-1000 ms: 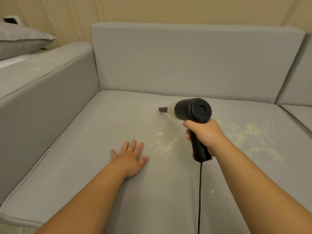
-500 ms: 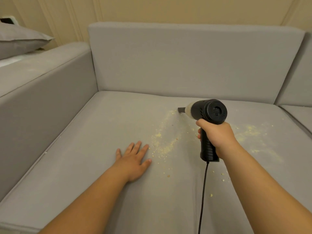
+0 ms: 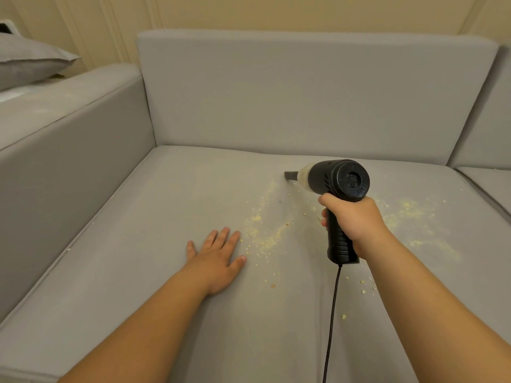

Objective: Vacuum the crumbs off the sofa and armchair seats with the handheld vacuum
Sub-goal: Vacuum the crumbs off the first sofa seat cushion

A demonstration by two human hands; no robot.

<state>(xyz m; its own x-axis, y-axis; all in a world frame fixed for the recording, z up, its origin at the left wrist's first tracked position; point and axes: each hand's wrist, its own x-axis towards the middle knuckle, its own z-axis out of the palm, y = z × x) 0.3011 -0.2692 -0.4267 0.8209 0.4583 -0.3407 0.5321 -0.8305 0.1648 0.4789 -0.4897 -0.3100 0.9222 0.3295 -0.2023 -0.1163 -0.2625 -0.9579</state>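
A black handheld vacuum (image 3: 336,179) with a pale dust cup is gripped by its handle in my right hand (image 3: 354,217). Its dark nozzle (image 3: 291,175) points left and touches the grey sofa seat (image 3: 138,258) near the back. Yellow crumbs (image 3: 265,233) lie scattered in front of the nozzle, and a second patch of crumbs (image 3: 409,214) spreads to the right of my hand. My left hand (image 3: 215,255) rests flat on the seat, fingers apart, just left of the crumbs. The vacuum's black cord (image 3: 331,322) hangs down toward me.
The sofa's back cushion (image 3: 304,92) stands behind the seat and the armrest (image 3: 63,150) rises at the left. A grey pillow (image 3: 30,59) lies beyond the armrest. Another seat cushion (image 3: 489,186) begins at the far right.
My right hand has carried the vacuum to the right and a little farther back along the seat, away from the middle crumb patch. My left hand has stayed flat in place.
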